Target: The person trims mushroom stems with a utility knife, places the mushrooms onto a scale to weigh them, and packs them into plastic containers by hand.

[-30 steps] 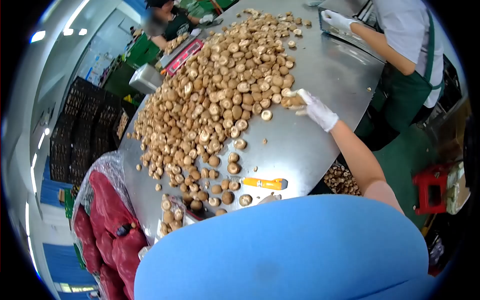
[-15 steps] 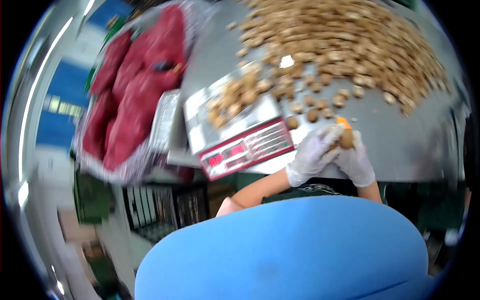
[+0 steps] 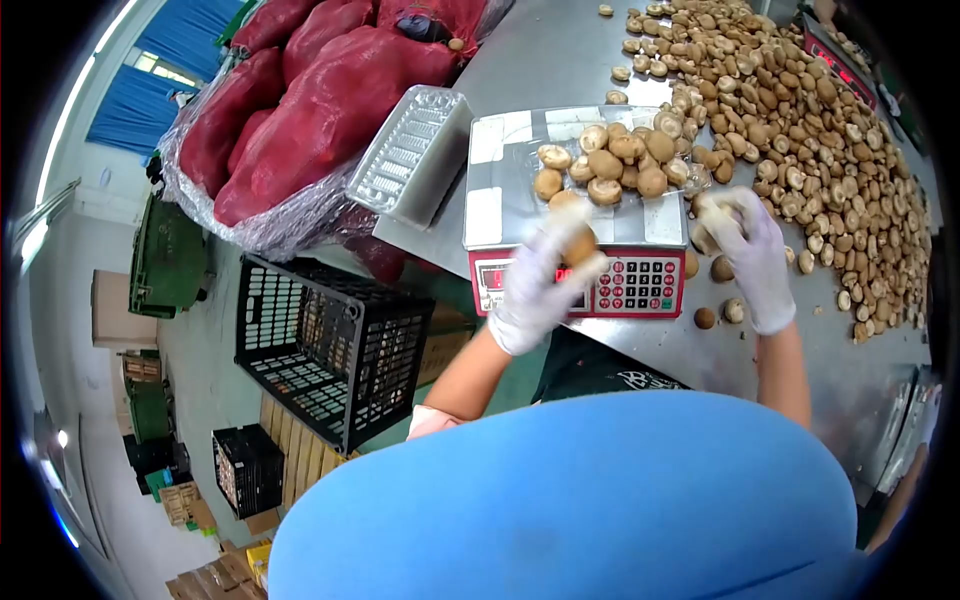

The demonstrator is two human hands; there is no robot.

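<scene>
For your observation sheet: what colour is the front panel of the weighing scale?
Red, on the scale, with dark keys on a pale keypad; seen in the head view.

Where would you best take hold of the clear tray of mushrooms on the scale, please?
Grip the tray by its bare left rim, probably coming from the left: the mushrooms are heaped toward its right, and the left hand is already in front of the scale.

Your left hand (image 3: 540,285) and right hand (image 3: 752,255): thin white disposable gloves, wrist-length; forearms bare. Blue garment fills the lower view.
</scene>
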